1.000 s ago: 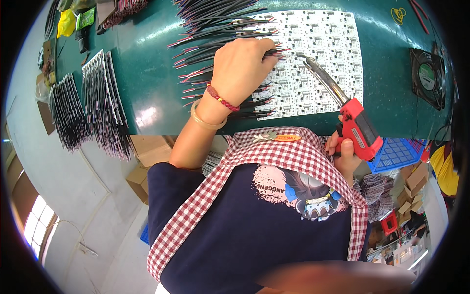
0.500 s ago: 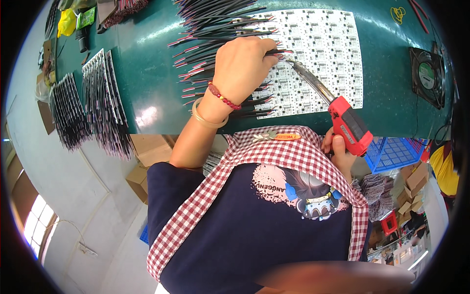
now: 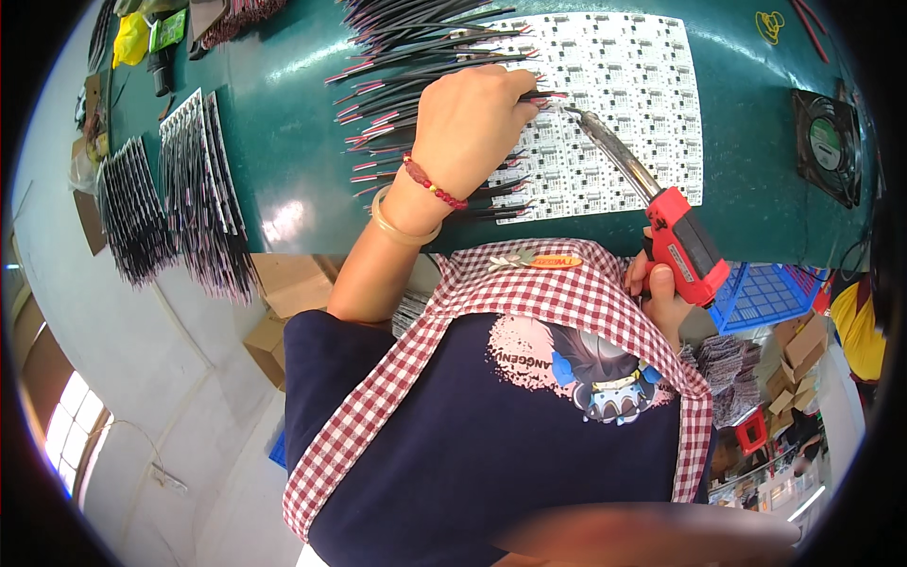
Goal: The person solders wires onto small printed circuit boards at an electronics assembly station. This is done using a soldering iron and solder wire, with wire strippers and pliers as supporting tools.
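Observation:
My left hand pinches a black cable whose stripped red and white ends lie over a white sheet of small circuit boards. My right hand is wrapped round the red and black handle of a soldering iron. The iron's tip hovers over the boards, a little to the right of the cable's end. A row of black cables stretches along the sheet's left side, above and below my left hand. Part of the held cable is hidden behind my fingers.
Finished-looking bundles of black cables on board strips hang over the green table's left edge. At the far right stands a black fan. A yellow wire coil lies at the back right. A blue crate is below the table's right side.
The soldering iron has shifted slightly to the right and its tip is farther from the cable end. My left hand stays almost in place, still pinching the cable.

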A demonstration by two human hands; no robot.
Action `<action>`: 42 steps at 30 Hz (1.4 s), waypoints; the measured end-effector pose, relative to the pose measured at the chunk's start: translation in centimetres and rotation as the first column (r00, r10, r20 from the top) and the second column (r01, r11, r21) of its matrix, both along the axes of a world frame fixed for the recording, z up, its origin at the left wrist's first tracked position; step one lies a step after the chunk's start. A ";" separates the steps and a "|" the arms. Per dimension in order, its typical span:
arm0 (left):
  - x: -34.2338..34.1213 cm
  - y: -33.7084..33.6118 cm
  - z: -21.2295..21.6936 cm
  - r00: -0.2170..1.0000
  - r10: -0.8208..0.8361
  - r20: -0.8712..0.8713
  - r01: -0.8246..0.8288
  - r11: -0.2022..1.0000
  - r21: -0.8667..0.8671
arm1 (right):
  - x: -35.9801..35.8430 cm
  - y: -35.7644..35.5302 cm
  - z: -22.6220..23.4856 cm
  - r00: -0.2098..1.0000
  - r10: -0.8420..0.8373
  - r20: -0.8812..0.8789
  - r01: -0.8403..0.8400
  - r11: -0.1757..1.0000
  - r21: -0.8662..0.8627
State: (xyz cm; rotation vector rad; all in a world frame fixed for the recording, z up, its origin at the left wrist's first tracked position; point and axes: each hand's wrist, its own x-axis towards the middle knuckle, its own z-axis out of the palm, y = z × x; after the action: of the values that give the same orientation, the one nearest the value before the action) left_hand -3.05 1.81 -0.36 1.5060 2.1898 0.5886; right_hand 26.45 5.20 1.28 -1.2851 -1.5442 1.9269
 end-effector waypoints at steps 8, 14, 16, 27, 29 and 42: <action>-0.9 -1.5 -0.8 0.995 0.087 -0.041 -0.079 0.984 0.162 | 0.2 0.1 0.3 0.996 -0.060 -0.071 0.063 0.997 0.044; -0.2 -2.4 3.8 0.911 0.412 -0.029 -0.304 0.715 0.630 | 1.7 0.0 -0.3 0.995 -0.079 -0.061 0.085 0.991 0.099; 1.9 -2.5 5.6 0.848 0.342 0.405 -0.504 0.756 0.418 | 1.9 0.0 -0.5 0.994 -0.075 -0.076 0.083 0.990 0.112; 3.0 -2.1 0.2 0.959 0.242 0.146 -0.239 0.970 -0.034 | 2.4 -0.2 -1.2 0.999 0.025 -0.038 -0.025 1.000 -0.004; 2.9 -2.0 0.2 0.964 0.229 0.131 -0.227 0.973 -0.037 | 2.2 -0.2 -1.3 0.999 0.014 -0.048 -0.014 1.000 0.001; 2.2 -1.6 0.5 0.987 0.159 0.026 -0.156 0.984 -0.090 | 1.0 0.3 -1.0 0.996 0.030 -0.087 -0.030 1.000 -0.008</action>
State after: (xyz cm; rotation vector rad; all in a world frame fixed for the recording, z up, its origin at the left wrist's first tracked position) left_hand -0.81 0.23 0.16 1.2784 2.2923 0.5557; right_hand 27.46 5.51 0.27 -1.1721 -1.5218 1.9832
